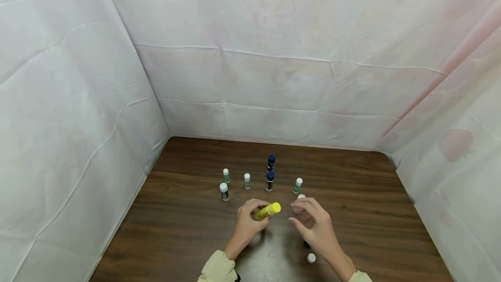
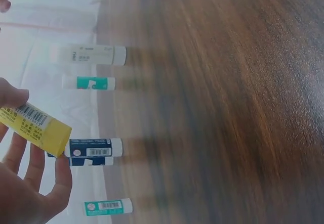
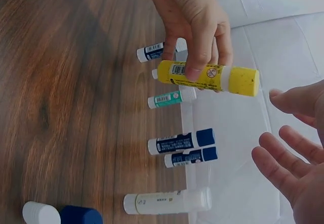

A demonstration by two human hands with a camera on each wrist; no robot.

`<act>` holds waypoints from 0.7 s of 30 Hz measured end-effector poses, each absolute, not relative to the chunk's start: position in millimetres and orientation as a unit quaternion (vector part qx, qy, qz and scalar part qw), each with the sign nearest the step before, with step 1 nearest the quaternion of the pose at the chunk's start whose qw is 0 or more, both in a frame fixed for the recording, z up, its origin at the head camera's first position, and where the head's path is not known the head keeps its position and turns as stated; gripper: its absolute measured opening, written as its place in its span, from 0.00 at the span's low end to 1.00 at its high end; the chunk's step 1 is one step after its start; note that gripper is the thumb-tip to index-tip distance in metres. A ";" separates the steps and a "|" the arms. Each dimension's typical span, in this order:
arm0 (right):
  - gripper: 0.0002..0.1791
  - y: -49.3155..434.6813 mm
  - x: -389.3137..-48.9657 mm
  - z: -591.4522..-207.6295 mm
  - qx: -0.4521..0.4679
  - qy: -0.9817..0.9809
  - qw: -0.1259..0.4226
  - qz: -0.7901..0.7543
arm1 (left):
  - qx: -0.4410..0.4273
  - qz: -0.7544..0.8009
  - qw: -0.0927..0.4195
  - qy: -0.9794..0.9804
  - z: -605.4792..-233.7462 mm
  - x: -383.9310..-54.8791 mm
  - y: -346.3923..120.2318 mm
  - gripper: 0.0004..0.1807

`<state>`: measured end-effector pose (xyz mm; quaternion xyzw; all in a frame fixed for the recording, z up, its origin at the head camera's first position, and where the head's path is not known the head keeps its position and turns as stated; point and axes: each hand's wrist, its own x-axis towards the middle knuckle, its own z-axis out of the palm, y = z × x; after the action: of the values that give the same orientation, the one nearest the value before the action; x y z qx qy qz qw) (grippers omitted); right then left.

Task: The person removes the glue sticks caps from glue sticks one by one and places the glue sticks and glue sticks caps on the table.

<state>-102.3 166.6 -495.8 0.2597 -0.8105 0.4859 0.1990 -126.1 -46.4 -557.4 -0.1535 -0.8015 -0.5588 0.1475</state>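
A yellow glue stick point(image 1: 263, 213) is in my left hand point(image 1: 245, 225), tilted with its yellow cap toward the right. In the right wrist view, the left thumb and fingers grip the glue stick's body point(image 3: 200, 76). My right hand point(image 1: 318, 229) hangs to the right of the cap, fingers spread and apart from it. In the right wrist view, nothing lies between the right hand's point(image 3: 298, 178) thumb and fingers. A white glue stick point(image 3: 162, 203) stands beyond the right hand, which partly hides it in the head view.
Several smaller glue sticks stand farther back: two navy-capped ones, front point(image 1: 269, 182) and rear point(image 1: 271, 162), white-capped green ones point(image 1: 297, 186), and a dark-labelled one point(image 1: 224, 192). A white cap point(image 1: 311, 258) and a blue cap point(image 3: 81, 215) are near the right forearm. White cloth walls point(image 1: 250, 82) surround the wooden table point(image 1: 176, 229).
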 end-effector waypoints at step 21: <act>0.20 136.6 -109.2 -494.4 0.295 -0.802 0.154 0.496 | -0.176 -0.535 0.148 -0.813 -545.8 -111.9 -55.8 0.21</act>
<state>-109.2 136.6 -494.4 0.2951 -0.8021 0.4957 0.1541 -111.9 -55.8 -545.8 -0.1755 -0.8128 -0.5353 0.1484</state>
